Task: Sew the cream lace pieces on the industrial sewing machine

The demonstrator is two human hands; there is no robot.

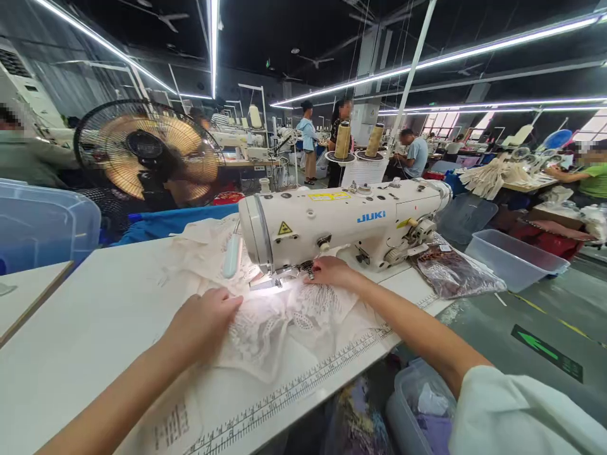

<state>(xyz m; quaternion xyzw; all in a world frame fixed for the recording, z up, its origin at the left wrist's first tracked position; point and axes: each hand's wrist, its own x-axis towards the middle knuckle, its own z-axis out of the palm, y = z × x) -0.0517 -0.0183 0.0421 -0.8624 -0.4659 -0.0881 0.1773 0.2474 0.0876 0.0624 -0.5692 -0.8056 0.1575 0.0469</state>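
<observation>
A white sewing machine (332,218) stands on a white table (118,284), its lamp lighting the needle area. Pale lace fabric (265,328) lies under the presser foot and spreads toward the table's front edge and behind the machine head. My left hand (206,319) rests on the lace left of the needle, fingers together, pressing its edge; the underside of the fingers is hidden. Close to the right of the needle, my right hand (332,273) has its fingertips pinched at the lace beside the presser foot; what they grip is too small to make out.
A ruler strip (294,385) runs along the table's front edge. A plastic-wrapped packet (453,268) lies at the table's right end, near a clear bin (512,256). Behind are a large fan (147,151), two thread cones (342,140) and several people. A blue-tinted bin (42,218) is at left.
</observation>
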